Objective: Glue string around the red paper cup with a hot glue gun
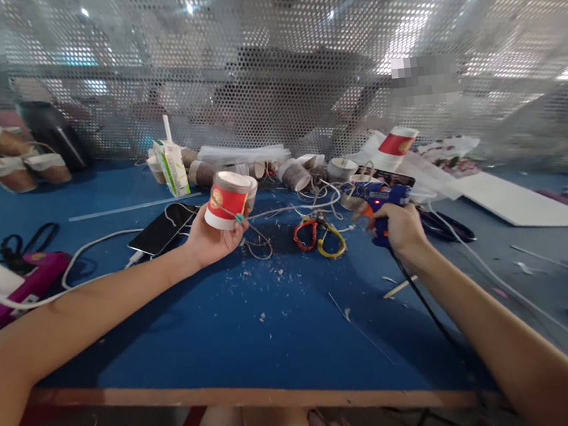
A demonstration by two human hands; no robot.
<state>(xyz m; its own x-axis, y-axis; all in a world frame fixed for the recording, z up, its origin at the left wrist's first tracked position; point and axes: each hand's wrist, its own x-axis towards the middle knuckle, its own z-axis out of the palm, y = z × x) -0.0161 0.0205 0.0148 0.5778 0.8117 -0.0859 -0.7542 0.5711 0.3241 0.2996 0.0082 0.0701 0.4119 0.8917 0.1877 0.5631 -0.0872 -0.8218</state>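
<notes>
Cup [227, 202]: paper, red and white, slightly glossy print. Glue gun [380, 198]: blue plastic, smooth, with a black rubbery cord. Surface [255, 329]: matt blue covering over a bare wood edge, strewn with pale scraps. Phone [163, 228]: glossy black glass. Scissors [319, 235]: smooth red and yellow plastic handles. Screen [269, 60]: perforated metal, dull grey.

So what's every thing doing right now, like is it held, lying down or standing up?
left hand: holding the red paper cup
red paper cup: held up, tilted
right hand: gripping the blue glue gun
blue glue gun: held, light on
phone: lying flat, screen dark
scissors: lying flat
carton: standing upright
</notes>
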